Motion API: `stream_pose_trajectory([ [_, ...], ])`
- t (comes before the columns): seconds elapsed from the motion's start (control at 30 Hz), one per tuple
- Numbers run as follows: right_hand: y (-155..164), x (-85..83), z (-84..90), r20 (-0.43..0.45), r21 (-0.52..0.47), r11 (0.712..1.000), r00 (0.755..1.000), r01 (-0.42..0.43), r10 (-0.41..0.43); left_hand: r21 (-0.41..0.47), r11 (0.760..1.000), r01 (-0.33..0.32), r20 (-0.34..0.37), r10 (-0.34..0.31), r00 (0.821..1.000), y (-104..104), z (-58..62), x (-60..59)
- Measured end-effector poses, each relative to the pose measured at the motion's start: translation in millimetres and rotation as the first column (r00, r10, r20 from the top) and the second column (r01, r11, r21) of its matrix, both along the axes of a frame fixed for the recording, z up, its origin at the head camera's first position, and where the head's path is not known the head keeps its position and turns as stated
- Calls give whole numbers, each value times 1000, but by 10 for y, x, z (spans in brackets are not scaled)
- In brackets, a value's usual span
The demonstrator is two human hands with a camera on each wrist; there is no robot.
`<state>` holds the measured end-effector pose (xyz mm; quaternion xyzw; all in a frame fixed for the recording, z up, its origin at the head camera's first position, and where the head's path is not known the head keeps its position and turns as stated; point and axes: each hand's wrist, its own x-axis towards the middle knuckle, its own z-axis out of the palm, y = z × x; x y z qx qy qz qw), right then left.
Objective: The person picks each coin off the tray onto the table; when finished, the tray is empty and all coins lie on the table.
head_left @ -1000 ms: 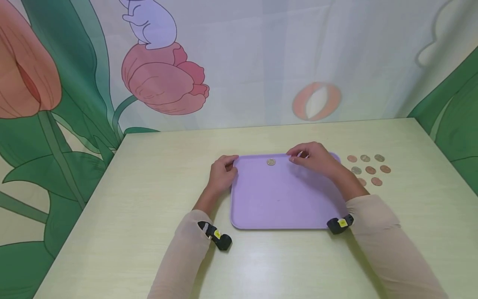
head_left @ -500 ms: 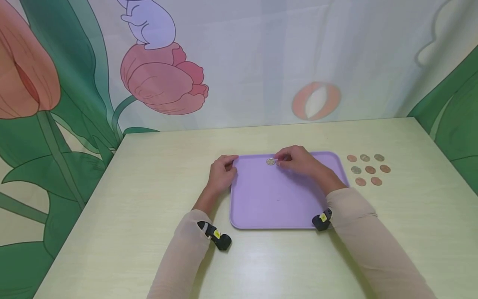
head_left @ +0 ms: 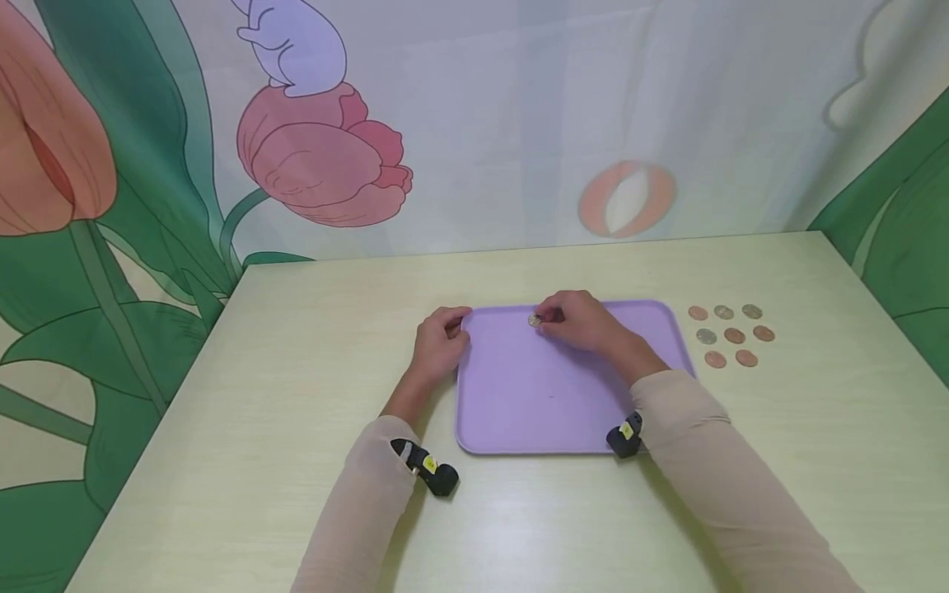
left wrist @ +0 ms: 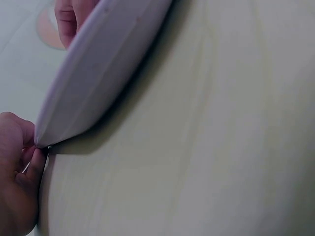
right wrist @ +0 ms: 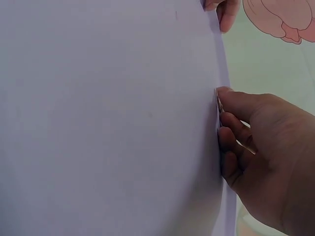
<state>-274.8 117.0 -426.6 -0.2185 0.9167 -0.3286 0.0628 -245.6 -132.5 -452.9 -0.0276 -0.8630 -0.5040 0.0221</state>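
My left hand (head_left: 439,342) grips the far left corner of a purple tray (head_left: 519,403); in the left wrist view its thumb and fingers (left wrist: 35,164) meet at the tray's corner. Near the tray's far rim, my right hand (head_left: 578,319) pinches a silvery coin (head_left: 534,320) between thumb and fingertips, which hide part of it. The coin (right wrist: 218,102) shows nearly edge-on in the right wrist view, with the other fingers curled close over the tray.
To the right of the tray, several copper-coloured coins (head_left: 734,335) and silvery coins (head_left: 707,336) lie spread in rows on the pale wooden table (head_left: 334,346). A printed curtain (head_left: 474,123) hangs along the table's far edge.
My right hand has moved left across the tray and taken hold of the coin by the far rim. My left hand has stayed at the tray's corner.
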Motion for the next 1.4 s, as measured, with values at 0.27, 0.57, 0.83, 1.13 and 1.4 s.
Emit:
stream_pose_trajectory([
  [0.27, -33, 7, -14, -14, 9, 999, 999, 53, -53, 8, 1000, -1, 0, 1, 1000, 2, 3, -5],
  [0.57, -25, -1, -14, 1, 35, 998, 998, 60, -60, 9, 1000, 3, 4, -3, 1000, 1, -13, -19],
  [0.83, -38, -5, -7, 6, 68, 996, 998, 61, -61, 8, 1000, 1, 5, -1, 1000, 2, -10, -16],
  [1.13, 2, 7, -12, -29, 71, 997, 999, -35, 37, 8, 1000, 3, 12, -3, 1000, 6, -11, -17],
  [1.4, 39, 29, -4, -56, 92, 989, 991, -118, 123, 4, 1000, -3, -2, 3, 1000, 6, -34, -25],
])
